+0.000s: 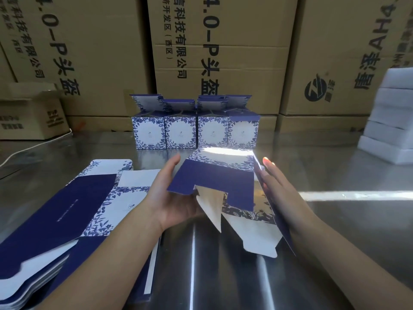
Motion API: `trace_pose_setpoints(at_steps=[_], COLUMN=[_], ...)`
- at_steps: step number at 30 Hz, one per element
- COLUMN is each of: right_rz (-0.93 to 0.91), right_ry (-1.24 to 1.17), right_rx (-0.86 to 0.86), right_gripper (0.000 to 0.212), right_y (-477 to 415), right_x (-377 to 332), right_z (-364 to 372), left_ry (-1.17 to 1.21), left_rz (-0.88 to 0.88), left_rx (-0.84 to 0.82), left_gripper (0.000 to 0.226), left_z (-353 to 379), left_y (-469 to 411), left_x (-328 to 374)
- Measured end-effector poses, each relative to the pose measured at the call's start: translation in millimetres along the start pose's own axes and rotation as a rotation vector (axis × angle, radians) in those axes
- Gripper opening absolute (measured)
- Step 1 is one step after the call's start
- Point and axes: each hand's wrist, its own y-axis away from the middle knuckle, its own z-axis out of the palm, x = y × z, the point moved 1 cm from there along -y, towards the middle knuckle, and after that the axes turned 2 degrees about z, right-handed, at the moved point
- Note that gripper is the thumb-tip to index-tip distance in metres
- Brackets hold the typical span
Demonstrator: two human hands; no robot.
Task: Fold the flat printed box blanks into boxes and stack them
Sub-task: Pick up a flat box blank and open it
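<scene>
Four finished boxes (178,133) are seen lined up beyond the hands, walls touching and top lids standing open. More lids can be made out behind them, so a fair batch is judged done, though a row is shown rather than a stack. A thick pile of blanks (73,204) is spread flat just outside the left hand (174,202), so plenty is judged left. One box (214,180) is caught mid-fold between the hands, raised off the bench (346,231): the tube is opened out, but the bottom flaps are splayed back toward the wrists, none tucked. It is cupped by the left hand, thumb up along the left wall, fingers hidden behind the card. The right hand (277,186) is laid flat against the right wall, fingers straight, pressing rather than gripping. The card looks thin and stiff, creased on crisp scored lines: navy panels and white panels bordered in blue leaf print outside, plain matt off-white inside, tuck flaps rounded at the corners. The bench is brushed steel, glossy, streaked with sunlight by the right fingertips. Brown corrugated cartons (234,63) are walled up behind, and white foam slabs (393,126) are stacked well out past the right hand.
</scene>
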Motion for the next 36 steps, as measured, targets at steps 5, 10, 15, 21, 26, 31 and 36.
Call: trace_pose_setpoints(at_steps=[5, 10, 15, 21, 26, 31, 36], right_rz=[0.086, -0.104, -0.251, -0.271, -0.245, -0.248, -0.252], right_ry=[-0.104, 0.008, 0.129, 0.098, 0.139, 0.132, 0.121], right_rx=[-0.098, 0.03, -0.012, -0.146, -0.209, -0.221, -0.192], right_gripper=[0.053, 0.035, 0.039, 0.05, 0.067, 0.062, 0.061], right_y=[5.8, 9.7, 7.6, 6.2, 8.1, 13.0, 9.4], right_x=[-5.9, -13.6, -10.8, -1.4, -0.2, -1.2, -1.4], right_z=[8.3, 6.7, 6.1, 8.8, 9.4, 11.5, 8.1], left_ry=[0.156, 0.161, 0.066, -0.287, -0.548, -0.668, -0.627], left_rz=[-0.038, 0.058, 0.176, 0.222, 0.235, 0.279, 0.324], left_rx=[0.036, -0.034, -0.042, -0.073, -0.092, -0.153, -0.135], left_gripper=[0.061, 0.072, 0.061, 0.064, 0.043, 0.068, 0.061], left_z=[11.4, 23.8, 26.0, 31.8, 35.3, 37.7, 38.4], left_y=[0.7, 2.8, 0.1, 1.0, 4.3, 5.4, 4.8], left_x=[-7.5, -15.0, -16.1, -23.8, -30.9, -34.3, -31.5])
